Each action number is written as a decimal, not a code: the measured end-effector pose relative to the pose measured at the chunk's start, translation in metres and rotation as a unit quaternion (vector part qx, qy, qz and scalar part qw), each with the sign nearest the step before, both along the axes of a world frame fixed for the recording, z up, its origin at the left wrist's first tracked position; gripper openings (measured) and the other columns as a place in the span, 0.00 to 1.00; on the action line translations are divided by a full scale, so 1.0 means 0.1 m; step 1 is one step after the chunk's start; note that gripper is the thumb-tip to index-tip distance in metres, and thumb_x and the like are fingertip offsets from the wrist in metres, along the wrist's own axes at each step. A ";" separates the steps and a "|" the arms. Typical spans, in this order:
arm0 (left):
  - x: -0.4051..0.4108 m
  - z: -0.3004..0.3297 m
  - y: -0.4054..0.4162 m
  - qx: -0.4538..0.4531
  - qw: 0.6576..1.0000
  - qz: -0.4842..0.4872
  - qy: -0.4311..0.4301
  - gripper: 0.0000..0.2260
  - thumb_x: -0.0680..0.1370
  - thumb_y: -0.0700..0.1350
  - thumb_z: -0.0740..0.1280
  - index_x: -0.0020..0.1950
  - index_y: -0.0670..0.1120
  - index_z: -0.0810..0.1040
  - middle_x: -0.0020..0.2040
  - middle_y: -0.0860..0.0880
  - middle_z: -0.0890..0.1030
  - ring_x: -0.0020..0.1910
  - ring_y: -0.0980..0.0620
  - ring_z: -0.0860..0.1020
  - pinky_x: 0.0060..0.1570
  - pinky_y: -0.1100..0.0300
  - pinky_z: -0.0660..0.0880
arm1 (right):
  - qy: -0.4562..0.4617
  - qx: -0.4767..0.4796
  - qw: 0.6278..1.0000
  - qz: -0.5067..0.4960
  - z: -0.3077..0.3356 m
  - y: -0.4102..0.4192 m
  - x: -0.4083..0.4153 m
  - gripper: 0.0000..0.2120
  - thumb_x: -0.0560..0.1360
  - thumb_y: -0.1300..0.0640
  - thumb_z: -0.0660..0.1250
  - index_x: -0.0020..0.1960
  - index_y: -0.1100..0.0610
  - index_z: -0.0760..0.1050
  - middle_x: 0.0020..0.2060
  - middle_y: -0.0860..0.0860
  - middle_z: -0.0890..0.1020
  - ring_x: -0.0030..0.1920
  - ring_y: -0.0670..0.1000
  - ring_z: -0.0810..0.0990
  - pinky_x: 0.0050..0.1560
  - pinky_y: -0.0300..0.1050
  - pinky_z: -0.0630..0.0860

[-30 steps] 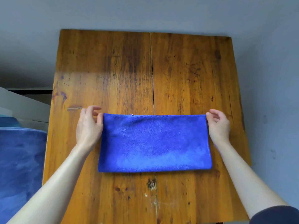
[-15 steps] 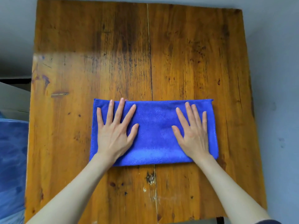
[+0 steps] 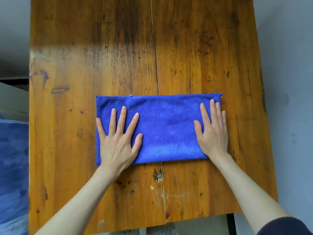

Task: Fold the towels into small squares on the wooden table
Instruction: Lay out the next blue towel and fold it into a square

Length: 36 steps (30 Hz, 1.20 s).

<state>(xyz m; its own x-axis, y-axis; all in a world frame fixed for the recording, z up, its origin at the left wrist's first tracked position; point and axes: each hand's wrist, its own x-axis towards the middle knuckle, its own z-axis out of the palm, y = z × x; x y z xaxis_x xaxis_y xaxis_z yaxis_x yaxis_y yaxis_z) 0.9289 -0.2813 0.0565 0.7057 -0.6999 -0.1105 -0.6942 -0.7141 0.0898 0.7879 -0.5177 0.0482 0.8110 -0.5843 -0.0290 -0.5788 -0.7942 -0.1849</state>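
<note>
At the far left, beside the table, a blue cushioned surface (image 3: 13,167) is seen. On the wooden table (image 3: 194,56), the blue towel (image 3: 166,128) is laid flat as a long rectangle, apparently folded once. The left hand (image 3: 116,141) is pressed on the towel's left end with fingers straight and spread, nothing gripped. The right hand (image 3: 211,129) is laid flat on the right end, fingers straight and closer together. The layers are judged to be smoothed and pinned so that the edges are kept aligned for the next fold.
</note>
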 end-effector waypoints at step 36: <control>0.72 0.46 0.41 -0.169 0.888 0.368 0.218 0.06 0.75 0.48 0.65 0.46 0.46 0.75 0.45 0.47 0.80 0.48 0.42 0.76 0.47 0.53 0.70 | 0.044 -0.021 0.996 0.072 0.07 1.26 0.86 0.27 0.78 0.44 0.49 0.75 0.53 0.59 0.75 0.56 0.59 0.75 0.57 0.55 0.71 0.65 0.45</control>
<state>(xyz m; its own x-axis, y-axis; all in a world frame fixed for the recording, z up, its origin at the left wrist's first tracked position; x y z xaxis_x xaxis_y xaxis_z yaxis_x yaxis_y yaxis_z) 1.0012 -0.2402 0.1020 0.9276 -0.1116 -0.3564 0.1026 -0.8415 0.5304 0.8739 -0.3917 0.0555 0.8816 -0.4651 -0.0808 -0.4715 -0.8758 -0.1031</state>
